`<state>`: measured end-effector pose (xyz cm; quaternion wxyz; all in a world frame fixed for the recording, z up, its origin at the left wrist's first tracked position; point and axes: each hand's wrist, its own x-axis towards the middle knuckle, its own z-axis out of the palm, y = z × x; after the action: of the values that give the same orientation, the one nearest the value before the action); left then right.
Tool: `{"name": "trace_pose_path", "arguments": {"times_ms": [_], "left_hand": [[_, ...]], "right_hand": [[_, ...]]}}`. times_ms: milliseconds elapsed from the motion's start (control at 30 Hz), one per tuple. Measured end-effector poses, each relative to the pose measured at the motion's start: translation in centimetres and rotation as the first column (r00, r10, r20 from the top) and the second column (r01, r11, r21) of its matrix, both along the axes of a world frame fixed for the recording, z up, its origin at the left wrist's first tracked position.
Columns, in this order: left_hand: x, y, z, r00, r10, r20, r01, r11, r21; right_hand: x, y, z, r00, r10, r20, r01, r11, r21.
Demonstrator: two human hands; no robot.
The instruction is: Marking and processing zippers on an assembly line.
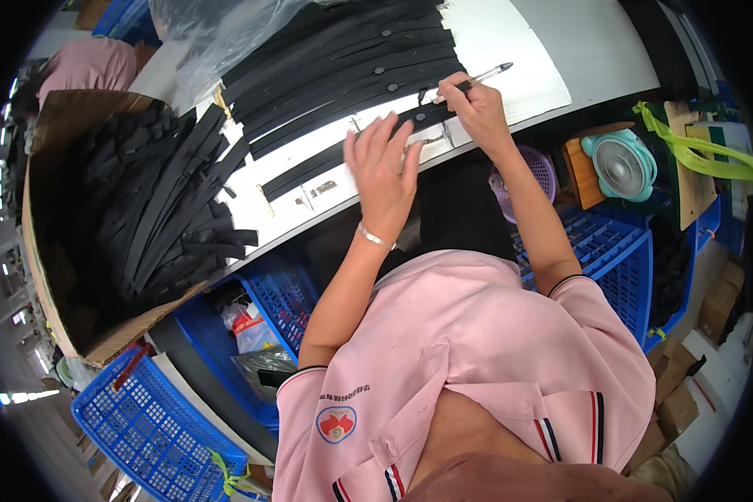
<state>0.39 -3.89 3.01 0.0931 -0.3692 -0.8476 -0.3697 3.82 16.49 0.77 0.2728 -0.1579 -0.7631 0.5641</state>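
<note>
A black-and-clear pen (495, 72) is gripped between the thumb and fingers of my right hand (475, 115), its shaft pointing up to the right. That hand is over the right end of a narrow black strip (301, 173) lying along the table's near edge. Fingers spread and slightly blurred, my left hand (385, 176) is over the middle of the same strip; whether it touches the strip I cannot tell. Beyond both hands, several black strips (335, 79) lie side by side, with small dark round pieces (391, 87) on some of them.
A cardboard box (52, 243) full of loose black strips stands at the left. Clear plastic sheeting (217, 42) covers the far left. Blue crates (155, 418) stand below the table on both sides. A teal fan (623, 166) and a purple basket (537, 176) are at the right.
</note>
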Motion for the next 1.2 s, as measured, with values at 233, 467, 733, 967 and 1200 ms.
{"name": "trace_pose_path", "arguments": {"times_ms": [233, 467, 733, 967, 1200], "left_hand": [[-1.9, 5.1, -1.9, 0.997, -0.029, -0.069, 0.039, 0.988, 0.148], [-1.6, 5.1, -2.2, 0.996, -0.004, -0.089, 0.015, 0.992, 0.126], [-1.7, 5.3, -2.5, 0.993, 0.002, -0.116, 0.011, 0.993, 0.117], [-1.9, 5.0, -2.4, 0.994, 0.015, -0.106, -0.001, 0.991, 0.132], [-1.5, 4.9, -2.3, 0.999, 0.032, -0.041, -0.036, 0.993, -0.112]], "right_hand": [[-0.1, 0.0, -0.7, 1.000, -0.012, 0.025, 0.010, 0.998, 0.061], [0.0, -0.1, -0.3, 0.997, -0.015, 0.074, 0.001, 0.982, 0.189], [0.3, 0.7, -0.5, 0.997, 0.074, 0.014, -0.075, 0.983, 0.167], [0.1, 0.4, -1.0, 0.997, 0.071, 0.032, -0.077, 0.964, 0.254], [1.5, -0.1, 0.0, 0.997, 0.037, -0.067, -0.039, 0.999, -0.029]]}}
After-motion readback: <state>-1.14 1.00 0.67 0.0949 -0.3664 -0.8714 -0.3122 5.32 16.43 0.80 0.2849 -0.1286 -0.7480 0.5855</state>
